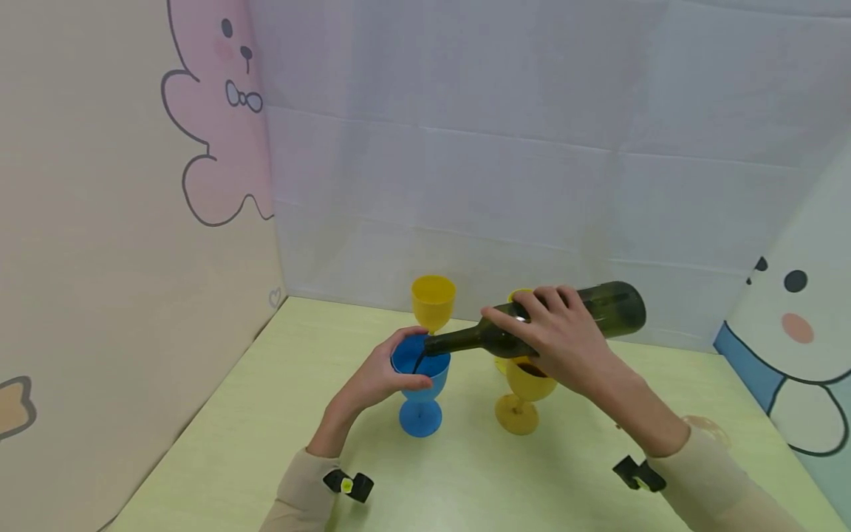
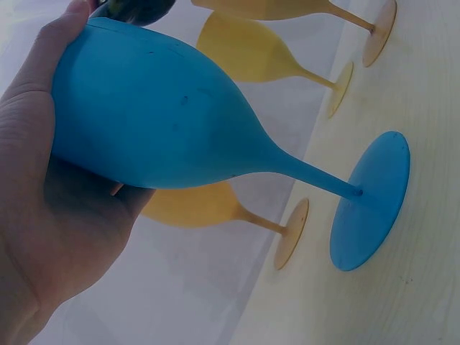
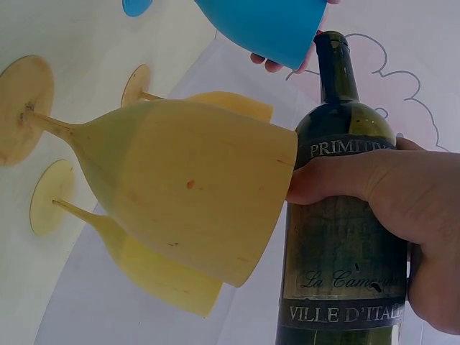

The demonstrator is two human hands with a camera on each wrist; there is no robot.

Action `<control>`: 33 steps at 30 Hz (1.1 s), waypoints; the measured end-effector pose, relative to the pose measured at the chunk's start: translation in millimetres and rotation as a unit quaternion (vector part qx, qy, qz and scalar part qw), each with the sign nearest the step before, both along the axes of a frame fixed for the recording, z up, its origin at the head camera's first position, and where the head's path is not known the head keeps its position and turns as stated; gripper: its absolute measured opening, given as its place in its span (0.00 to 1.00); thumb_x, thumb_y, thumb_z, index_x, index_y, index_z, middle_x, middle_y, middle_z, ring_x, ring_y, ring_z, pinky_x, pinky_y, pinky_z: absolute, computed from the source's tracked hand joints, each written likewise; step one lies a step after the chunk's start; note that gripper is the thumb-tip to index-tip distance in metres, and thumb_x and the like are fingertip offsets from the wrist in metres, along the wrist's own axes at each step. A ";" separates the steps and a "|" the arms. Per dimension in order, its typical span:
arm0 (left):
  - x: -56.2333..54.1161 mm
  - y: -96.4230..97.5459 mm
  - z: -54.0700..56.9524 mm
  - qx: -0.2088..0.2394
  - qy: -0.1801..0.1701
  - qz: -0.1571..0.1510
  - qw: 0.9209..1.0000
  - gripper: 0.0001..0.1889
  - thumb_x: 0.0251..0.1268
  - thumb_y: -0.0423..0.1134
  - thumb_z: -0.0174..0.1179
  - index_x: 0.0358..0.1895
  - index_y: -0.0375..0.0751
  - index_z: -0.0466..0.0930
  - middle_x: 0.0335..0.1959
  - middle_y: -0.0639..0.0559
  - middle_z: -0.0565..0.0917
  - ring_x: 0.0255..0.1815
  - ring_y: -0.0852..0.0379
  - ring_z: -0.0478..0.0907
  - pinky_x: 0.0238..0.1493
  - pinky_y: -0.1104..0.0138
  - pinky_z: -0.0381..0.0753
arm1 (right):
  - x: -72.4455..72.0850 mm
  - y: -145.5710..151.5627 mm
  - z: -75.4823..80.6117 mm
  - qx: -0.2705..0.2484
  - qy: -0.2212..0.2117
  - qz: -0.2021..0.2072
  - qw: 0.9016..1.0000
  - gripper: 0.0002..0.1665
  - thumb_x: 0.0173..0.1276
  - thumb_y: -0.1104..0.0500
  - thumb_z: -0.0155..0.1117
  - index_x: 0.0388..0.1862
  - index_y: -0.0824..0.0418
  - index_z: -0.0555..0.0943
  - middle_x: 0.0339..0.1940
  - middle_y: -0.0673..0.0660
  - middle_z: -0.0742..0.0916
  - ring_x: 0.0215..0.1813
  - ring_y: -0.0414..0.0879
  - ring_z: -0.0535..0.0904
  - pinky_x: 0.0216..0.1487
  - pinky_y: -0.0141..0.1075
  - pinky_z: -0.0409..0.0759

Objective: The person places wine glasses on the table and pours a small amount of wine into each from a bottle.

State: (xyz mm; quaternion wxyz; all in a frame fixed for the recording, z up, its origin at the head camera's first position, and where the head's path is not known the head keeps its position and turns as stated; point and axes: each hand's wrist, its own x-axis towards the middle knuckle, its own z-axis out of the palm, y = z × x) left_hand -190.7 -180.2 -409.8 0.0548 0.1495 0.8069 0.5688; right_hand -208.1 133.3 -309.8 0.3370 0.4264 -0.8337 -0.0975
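Observation:
My left hand (image 1: pixel 388 371) grips the bowl of a blue goblet (image 1: pixel 424 395), thumb on the near side and fingers round the back. The goblet stands upright with its foot on the table. In my right hand (image 1: pixel 565 340) is a dark green wine bottle (image 1: pixel 614 309), held round its labelled body and tipped with the neck to the left. The bottle's mouth is at the goblet's rim, and a thin dark stream runs from it into the bowl. Close under the bottle stands a yellow goblet (image 1: pixel 518 414) with dark liquid inside.
Behind the blue goblet stands another yellow goblet (image 1: pixel 433 301). A further yellow goblet (image 3: pixel 158 266) is partly hidden behind the bottle in the head view. The pale table (image 1: pixel 219 428) meets a white cloth wall (image 1: pixel 465 192) at the back and printed panels at both sides.

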 end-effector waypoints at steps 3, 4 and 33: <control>-0.1 -0.2 -0.1 0.000 -0.002 0.001 1.000 0.40 0.54 0.51 0.74 0.71 0.62 0.64 0.71 0.48 0.70 0.68 0.40 0.68 0.62 0.42 0.75 | 0.4 -1.0 -0.7 0.001 -0.004 -0.002 1.000 0.56 0.42 0.38 0.84 0.72 0.39 0.69 0.56 0.61 0.79 0.52 0.60 0.73 0.53 0.53 0.73; -0.1 -0.1 0.3 -0.001 -0.003 0.002 1.000 0.40 0.54 0.51 0.74 0.71 0.62 0.64 0.70 0.48 0.70 0.68 0.40 0.68 0.62 0.42 0.76 | 0.8 -1.3 -0.5 0.002 -0.006 -0.003 1.000 0.56 0.41 0.38 0.84 0.72 0.39 0.68 0.56 0.61 0.79 0.52 0.60 0.73 0.53 0.53 0.73; -0.6 0.2 0.3 0.006 -0.005 -0.002 1.000 0.40 0.54 0.50 0.74 0.70 0.62 0.64 0.69 0.49 0.71 0.67 0.41 0.69 0.61 0.44 0.76 | 2.0 -6.9 -3.9 0.006 -0.019 -0.012 1.000 0.59 0.39 0.40 0.86 0.72 0.38 0.67 0.57 0.61 0.79 0.53 0.60 0.73 0.53 0.53 0.73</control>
